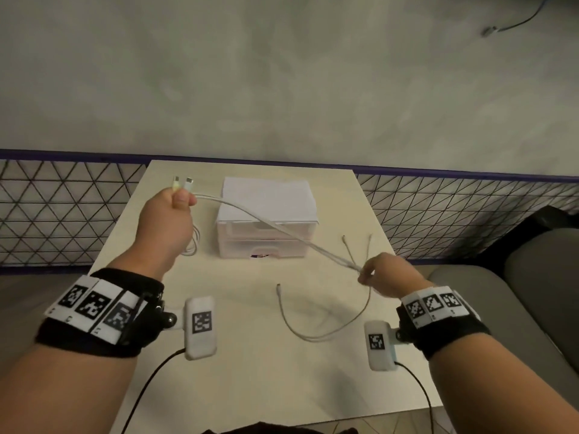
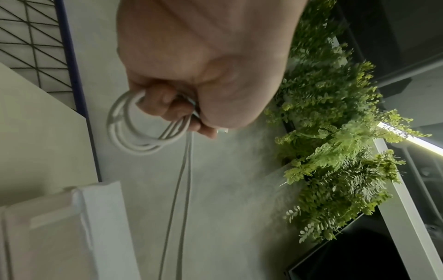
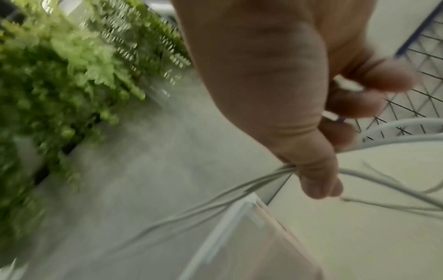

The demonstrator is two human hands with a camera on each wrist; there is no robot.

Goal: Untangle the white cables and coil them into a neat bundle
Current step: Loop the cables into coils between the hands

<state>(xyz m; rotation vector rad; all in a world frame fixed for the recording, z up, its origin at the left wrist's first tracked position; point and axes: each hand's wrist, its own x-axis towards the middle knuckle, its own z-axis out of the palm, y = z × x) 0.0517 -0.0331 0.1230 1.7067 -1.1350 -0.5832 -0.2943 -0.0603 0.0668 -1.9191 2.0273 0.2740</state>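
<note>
- We are gripping the white cables (image 1: 266, 223) in our clenched left hand (image 1: 167, 220), two plugs (image 1: 183, 183) sticking out above the fingers.
- Only the left wrist view is showing coiled loops (image 2: 134, 127) hanging beside those fingers.
- Our right hand (image 1: 383, 272) is pinching the strands; loose ends are trailing below it onto the table (image 1: 250, 386).

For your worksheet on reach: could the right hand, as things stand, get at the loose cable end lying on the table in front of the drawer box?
Probably not freely. Nothing blocks the loose cable end on the table, but the right hand is pinching the white cables stretched to the left hand.
</note>
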